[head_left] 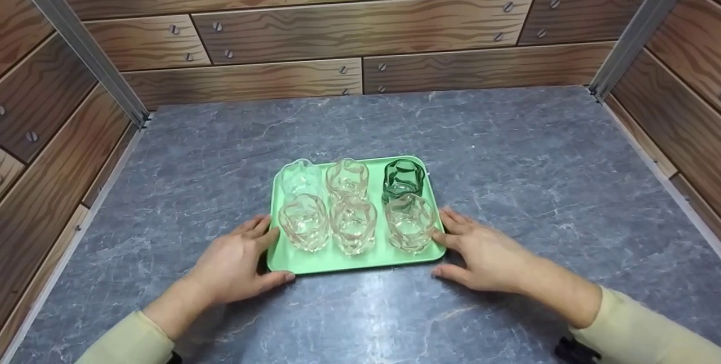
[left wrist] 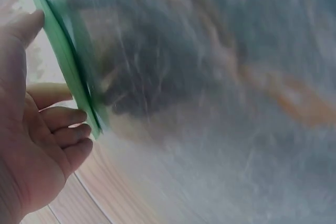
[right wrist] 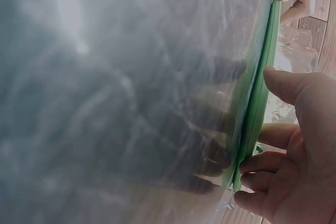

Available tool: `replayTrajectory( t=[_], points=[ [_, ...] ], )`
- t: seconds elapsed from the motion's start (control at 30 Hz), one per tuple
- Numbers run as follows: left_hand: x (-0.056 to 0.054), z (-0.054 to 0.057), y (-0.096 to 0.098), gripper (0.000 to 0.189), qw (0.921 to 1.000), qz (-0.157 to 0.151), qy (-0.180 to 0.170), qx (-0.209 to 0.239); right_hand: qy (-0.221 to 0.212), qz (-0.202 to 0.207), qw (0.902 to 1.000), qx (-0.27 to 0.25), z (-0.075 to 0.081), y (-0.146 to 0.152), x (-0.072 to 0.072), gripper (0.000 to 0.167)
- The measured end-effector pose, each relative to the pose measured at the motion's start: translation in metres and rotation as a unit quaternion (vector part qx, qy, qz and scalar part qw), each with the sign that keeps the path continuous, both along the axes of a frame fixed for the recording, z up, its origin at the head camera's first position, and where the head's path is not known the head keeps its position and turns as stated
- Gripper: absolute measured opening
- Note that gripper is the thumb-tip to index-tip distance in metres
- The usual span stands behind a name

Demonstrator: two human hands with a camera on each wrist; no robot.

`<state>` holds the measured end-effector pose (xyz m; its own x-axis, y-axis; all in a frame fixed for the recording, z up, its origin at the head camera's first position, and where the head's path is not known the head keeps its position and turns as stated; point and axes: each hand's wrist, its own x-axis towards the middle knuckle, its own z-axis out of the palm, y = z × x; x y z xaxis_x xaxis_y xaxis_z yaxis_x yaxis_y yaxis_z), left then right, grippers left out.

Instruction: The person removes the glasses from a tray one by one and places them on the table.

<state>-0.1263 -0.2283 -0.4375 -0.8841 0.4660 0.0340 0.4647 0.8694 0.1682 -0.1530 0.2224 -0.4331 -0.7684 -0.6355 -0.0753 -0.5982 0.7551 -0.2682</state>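
A green tray (head_left: 338, 266) lies on the tabletop, bearing several faceted glass cups. At its back right is a dark green cup (head_left: 403, 175), with a clear cup (head_left: 410, 223) in front of it. More see-through cups fill the left and middle, among them a bluish cup (head_left: 301, 179) and a pinkish cup (head_left: 354, 223). My left hand (head_left: 234, 260) grips the tray's front left corner, thumb along the front edge and fingers against the side. At the opposite front corner, my right hand (head_left: 487, 254) holds the tray likewise, a fingertip near the clear cup.
The grey marbled tabletop (head_left: 360, 127) spreads around the tray. Wood-patterned walls (head_left: 360, 26) stand behind it and on both sides, with metal posts (head_left: 633, 31) at the back corners.
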Motion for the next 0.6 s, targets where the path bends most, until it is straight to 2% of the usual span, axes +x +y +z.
replayTrajectory(
  t=[0.23,0.43,0.6],
  points=[
    [-0.017,0.001,-0.007,0.122,0.9973,0.006,-0.070,0.021,-0.004,0.012,0.9996,-0.025,0.001,0.006,-0.001,0.077],
    [-0.022,-0.001,-0.011,0.127,0.9968,0.002,-0.079,0.012,-0.018,0.016,0.9981,-0.057,0.001,0.012,-0.005,0.075],
    [-0.022,-0.001,-0.011,0.125,0.9973,-0.012,-0.071,0.012,0.023,0.020,0.9915,-0.126,0.004,0.021,-0.013,0.072]
  ],
)
